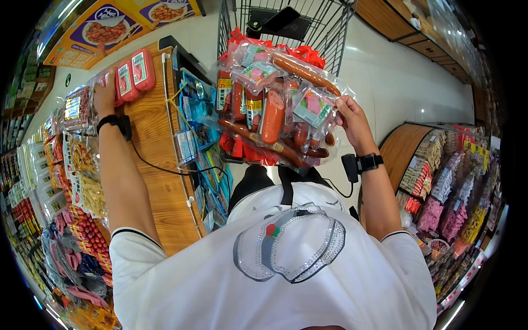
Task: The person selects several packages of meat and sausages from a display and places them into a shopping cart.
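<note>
My left hand (105, 95) reaches over the wooden display table (152, 165), at the near end of a row of red packaged meats (140, 71) with white labels. Beside its fingers lies a clear pack of small dark red pieces (76, 109); whether the hand grips anything is hidden. My right hand (352, 119) pinches the edge of a clear plastic sausage package (315, 108) with a green and pink label. That package rests on a heap of wrapped sausages (272, 117), some thick, some long and thin, at the near end of a wire shopping cart (342, 45).
A black phone (282, 18) lies on the cart. Blue packets (200, 111) hang along the table's side. Bagged snacks (88, 185) crowd the left. A rounded shelf of hanging packs (441, 198) stands at right. Cables run from both wristbands.
</note>
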{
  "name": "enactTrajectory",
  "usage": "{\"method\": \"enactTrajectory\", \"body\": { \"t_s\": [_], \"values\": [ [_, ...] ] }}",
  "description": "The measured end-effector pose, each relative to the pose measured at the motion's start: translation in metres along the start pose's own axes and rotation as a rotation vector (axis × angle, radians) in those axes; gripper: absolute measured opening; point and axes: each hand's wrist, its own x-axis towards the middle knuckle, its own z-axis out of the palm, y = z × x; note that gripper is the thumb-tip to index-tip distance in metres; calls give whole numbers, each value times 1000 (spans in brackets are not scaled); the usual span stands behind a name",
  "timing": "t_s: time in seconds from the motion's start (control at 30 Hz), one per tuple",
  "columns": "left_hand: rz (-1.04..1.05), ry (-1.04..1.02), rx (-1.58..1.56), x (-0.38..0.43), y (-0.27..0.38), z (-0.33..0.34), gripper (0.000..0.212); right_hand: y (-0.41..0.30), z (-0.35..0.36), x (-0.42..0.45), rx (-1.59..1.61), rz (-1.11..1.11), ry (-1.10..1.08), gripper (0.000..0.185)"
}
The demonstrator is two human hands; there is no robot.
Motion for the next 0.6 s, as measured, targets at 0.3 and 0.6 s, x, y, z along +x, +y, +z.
{"method": "enactTrajectory", "body": {
  "t_s": [0.3, 0.6],
  "values": [
    [158, 88, -53, -18, -30, 10, 89, -11, -12, 38, 160, -84, 6, 18],
    [220, 193, -53, -41, -43, 13, 52, -19, -36, 129, 211, -203, 64, 18]
  ]
}}
